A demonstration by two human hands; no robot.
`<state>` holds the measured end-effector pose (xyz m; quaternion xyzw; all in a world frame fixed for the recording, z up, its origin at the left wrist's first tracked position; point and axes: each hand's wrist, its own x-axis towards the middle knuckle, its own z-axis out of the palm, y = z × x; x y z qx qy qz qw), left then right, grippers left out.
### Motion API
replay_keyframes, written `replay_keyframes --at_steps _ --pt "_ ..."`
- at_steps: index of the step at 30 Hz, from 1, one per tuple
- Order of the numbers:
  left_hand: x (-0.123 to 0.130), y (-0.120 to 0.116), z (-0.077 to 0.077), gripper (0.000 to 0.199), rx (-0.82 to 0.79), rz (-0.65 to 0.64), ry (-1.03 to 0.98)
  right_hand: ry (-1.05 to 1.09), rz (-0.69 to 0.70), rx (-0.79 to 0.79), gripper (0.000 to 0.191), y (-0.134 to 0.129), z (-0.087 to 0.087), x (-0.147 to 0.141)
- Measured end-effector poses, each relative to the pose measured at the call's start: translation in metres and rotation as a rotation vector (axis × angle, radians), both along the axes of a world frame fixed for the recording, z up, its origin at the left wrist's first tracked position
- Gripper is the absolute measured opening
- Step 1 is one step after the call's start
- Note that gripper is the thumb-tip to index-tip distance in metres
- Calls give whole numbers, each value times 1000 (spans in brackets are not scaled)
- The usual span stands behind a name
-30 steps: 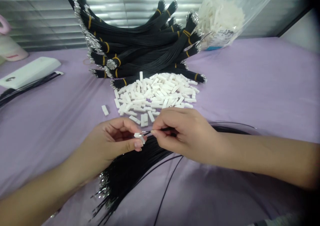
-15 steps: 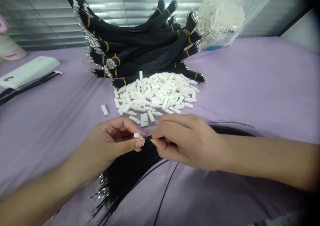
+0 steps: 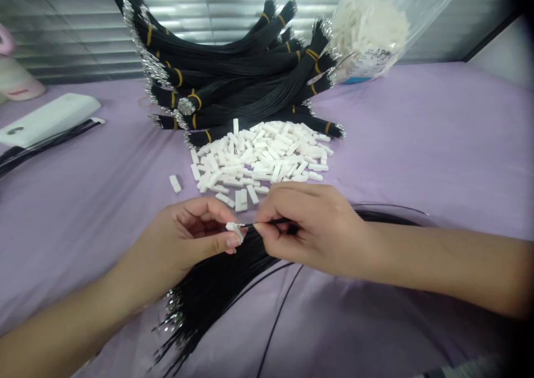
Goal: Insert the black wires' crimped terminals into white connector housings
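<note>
Between thumb and fingertips, my left hand (image 3: 194, 230) pinches a small white plastic connector housing (image 3: 235, 230). My right hand (image 3: 311, 227) is closed on a thin black wire (image 3: 250, 225) just behind its metal-tipped end. That metal tip meets the housing's right side; whether it sits inside the housing, I cannot tell. Under both hands lies a loose bundle of black wires (image 3: 233, 280) with shiny metal terminals at its lower left end. Beyond my hands a pile of white connector housings (image 3: 267, 155) is spread out.
Tied bundles of black wires (image 3: 233, 66) are stacked at the back. A clear bag of white parts (image 3: 369, 33) stands behind them to the right. At left lie a white case-like object (image 3: 54, 119) and more dark wires (image 3: 50, 141) on the purple cloth (image 3: 438, 144).
My right hand has shifted slightly up, and the wire's metal tip now shows more plainly at the housing. The housing has tilted a little in my left hand.
</note>
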<state>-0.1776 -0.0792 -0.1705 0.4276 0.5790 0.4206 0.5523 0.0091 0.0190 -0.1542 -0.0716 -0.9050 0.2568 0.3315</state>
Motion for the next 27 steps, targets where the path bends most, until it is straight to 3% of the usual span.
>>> replay_keyframes --at_steps 8,15,27 --pt "4 0 3 13 6 11 -30 -52 -25 168 12 -2 -1 2" --pt "1 1 2 14 17 -5 -1 -47 -32 214 15 -4 0 2" --pt "6 2 4 14 15 12 -43 -51 48 46 16 -2 -3 0"
